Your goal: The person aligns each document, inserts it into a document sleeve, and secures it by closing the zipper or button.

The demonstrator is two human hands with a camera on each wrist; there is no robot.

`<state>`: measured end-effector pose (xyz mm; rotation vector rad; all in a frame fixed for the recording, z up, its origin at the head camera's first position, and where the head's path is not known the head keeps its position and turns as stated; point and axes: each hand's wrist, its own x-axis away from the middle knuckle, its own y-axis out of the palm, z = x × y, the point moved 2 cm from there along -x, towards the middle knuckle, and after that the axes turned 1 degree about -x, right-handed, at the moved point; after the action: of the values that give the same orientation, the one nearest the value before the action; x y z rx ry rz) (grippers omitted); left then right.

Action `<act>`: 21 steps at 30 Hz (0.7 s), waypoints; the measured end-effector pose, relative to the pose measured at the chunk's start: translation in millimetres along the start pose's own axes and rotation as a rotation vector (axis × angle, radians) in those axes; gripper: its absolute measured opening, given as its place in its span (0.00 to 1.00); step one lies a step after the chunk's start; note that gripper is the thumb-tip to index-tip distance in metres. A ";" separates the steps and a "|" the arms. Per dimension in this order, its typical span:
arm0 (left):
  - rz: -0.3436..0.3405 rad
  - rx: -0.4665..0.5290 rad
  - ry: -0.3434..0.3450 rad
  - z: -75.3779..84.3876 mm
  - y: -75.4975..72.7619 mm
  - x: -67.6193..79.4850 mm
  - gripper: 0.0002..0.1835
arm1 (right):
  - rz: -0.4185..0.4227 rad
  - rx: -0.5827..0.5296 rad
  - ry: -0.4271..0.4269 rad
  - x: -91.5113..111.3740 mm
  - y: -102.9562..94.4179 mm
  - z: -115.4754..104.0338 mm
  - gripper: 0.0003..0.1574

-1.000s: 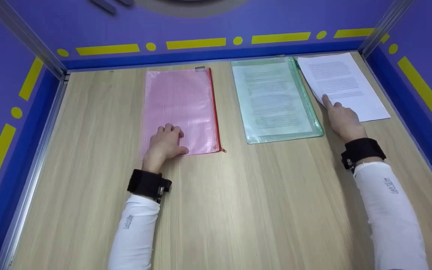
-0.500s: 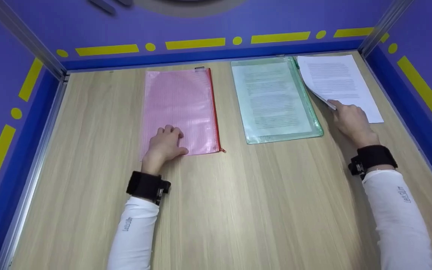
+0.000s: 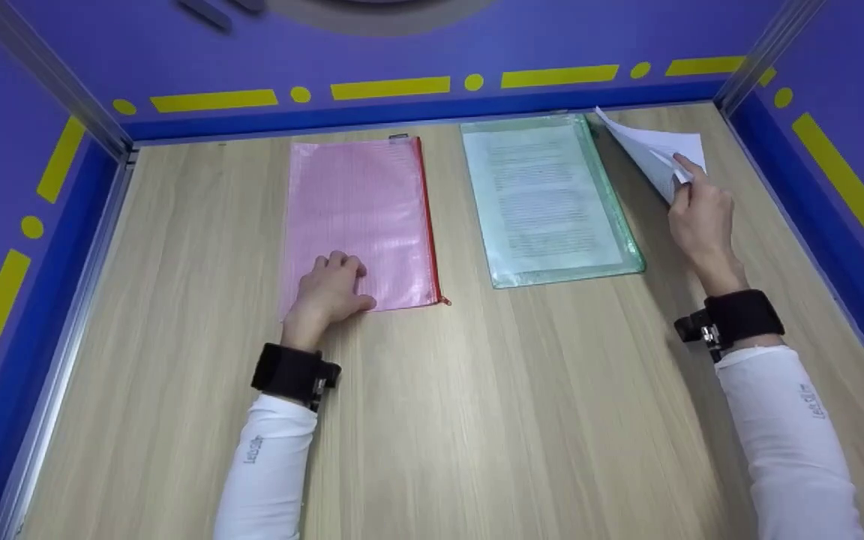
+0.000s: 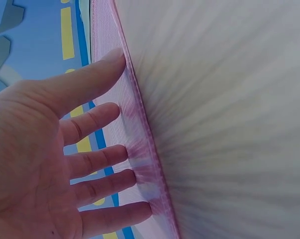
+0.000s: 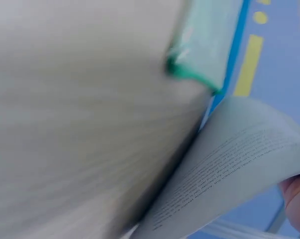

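Note:
A pink zipper pouch (image 3: 372, 210) with a red zipper along its right side lies flat on the table. My left hand (image 3: 329, 289) rests on its near left part, and in the left wrist view the spread fingertips (image 4: 110, 112) touch the pouch. At the back right, my right hand (image 3: 704, 217) pinches a stack of white printed paper (image 3: 646, 150) between thumb and fingers. The stack is lifted and bent, its near edge raised and folded back. Printed lines show on the curved sheet in the right wrist view, where only a bit of the hand appears.
Between the pink pouch and the paper lies a green zipper pouch (image 3: 544, 202) with printed sheets inside. The wooden table (image 3: 432, 420) is bordered by blue walls with yellow marks at the back and both sides.
The right hand has gone from touching the flat paper's left edge to pinching it, lifting it and bending it up and back. The left hand stays on the pink pouch.

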<state>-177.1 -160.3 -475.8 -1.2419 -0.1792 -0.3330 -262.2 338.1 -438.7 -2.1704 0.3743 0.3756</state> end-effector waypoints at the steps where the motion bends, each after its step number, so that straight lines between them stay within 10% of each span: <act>1: 0.001 0.000 0.001 -0.1 0.1 0.0 0.29 | 0.004 -0.023 0.008 0.4 -0.3 -4.4 0.25; 21: 0.015 -0.002 -0.004 0.9 1.6 0.2 0.29 | -0.151 -0.193 -0.323 46.6 44.5 -110.8 0.25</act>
<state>-176.3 -159.1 -476.9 -1.2455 -0.1731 -0.3176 -222.8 216.9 -426.0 -2.2572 -0.0069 0.6889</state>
